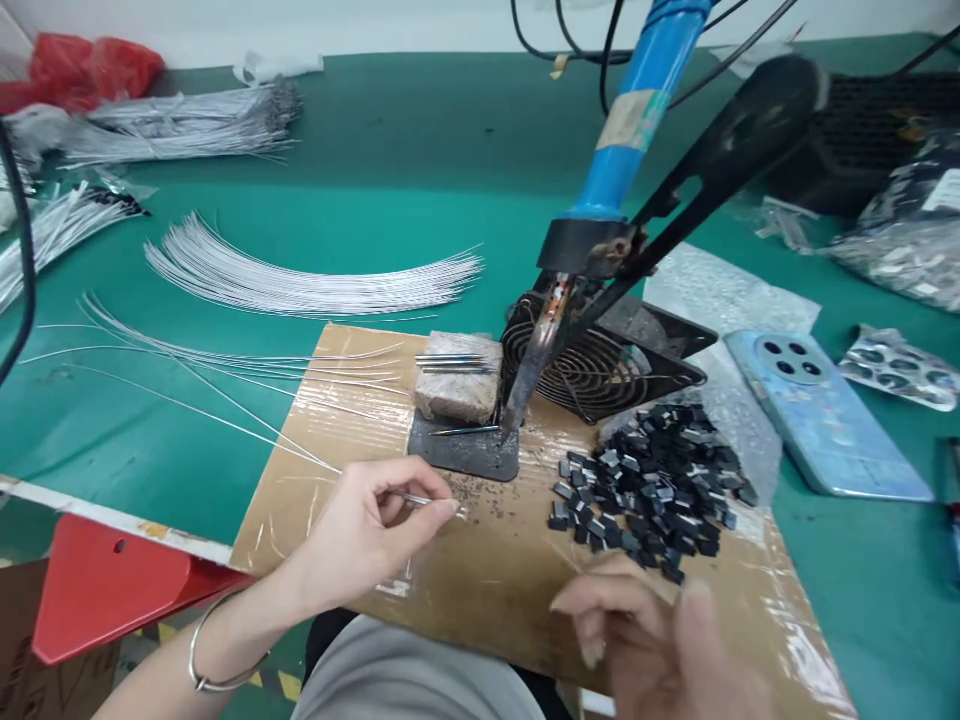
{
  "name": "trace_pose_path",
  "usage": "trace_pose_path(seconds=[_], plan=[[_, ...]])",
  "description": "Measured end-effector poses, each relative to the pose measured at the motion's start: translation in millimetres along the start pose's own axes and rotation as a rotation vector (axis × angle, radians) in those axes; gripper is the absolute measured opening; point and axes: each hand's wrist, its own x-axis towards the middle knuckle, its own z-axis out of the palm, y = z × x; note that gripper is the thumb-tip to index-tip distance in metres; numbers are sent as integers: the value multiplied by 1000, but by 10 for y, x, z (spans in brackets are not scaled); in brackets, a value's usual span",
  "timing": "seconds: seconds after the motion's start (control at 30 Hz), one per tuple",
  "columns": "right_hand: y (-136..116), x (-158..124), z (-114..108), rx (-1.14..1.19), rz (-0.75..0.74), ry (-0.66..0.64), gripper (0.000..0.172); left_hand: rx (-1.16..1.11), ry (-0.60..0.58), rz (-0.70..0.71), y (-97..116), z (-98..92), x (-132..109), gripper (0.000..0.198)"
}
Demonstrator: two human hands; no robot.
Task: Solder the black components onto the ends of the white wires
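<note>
My left hand (382,530) is closed in a pinch over the cardboard, holding thin white wires (304,452) whose ends show at its fingertips and trail off to the left. My right hand (660,640) is at the lower right, slightly blurred, thumb and fingers apart with nothing seen between them. Just beyond it lies a pile of small black rectangular pieces (652,480). A soldering iron (544,340) with a blue handle points down beside a tan block (457,395). Several thin metal rods (450,363) lie on the block, above a dark plate (465,458).
The cardboard sheet (495,590) covers the front of the green table (390,220). A fan with a wire grille (592,365) stands behind the iron. Loose wires (300,285) lie at the left. To the right are a blue phone (832,420) and a blister pack (900,365).
</note>
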Motion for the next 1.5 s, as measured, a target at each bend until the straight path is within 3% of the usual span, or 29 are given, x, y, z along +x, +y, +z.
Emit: trace_pose_path(seconds=[0.07, 0.13, 0.27, 0.5, 0.77, 1.0, 1.2, 1.5], plan=[[-29, 46, -100, -106, 3, 224, 53, 0, 8, -11, 10, 3, -13, 16], [-58, 57, -149, -276, -10, 352, 43, -1, 14, -17, 9, 5, -27, 17], [-50, 80, -122, -648, -169, 342, 29, 1, 36, -24, -15, 17, -49, 19], [131, 192, 48, -1052, -436, 372, 33, 43, 56, 18, 8, 52, -77, 19], [135, 208, 38, -1117, -559, 335, 24, 30, 82, 13, 25, 58, -73, 17], [93, 214, 30, -1038, -596, 236, 12, 72, 145, -39, 58, 81, -61, 19], [66, 114, 92, -789, -353, 310, 12, 60, 166, -43, 59, 99, -52, 19], [115, 123, 47, -642, -254, 131, 14, 7, 170, -60, 40, 126, -54, 19]])
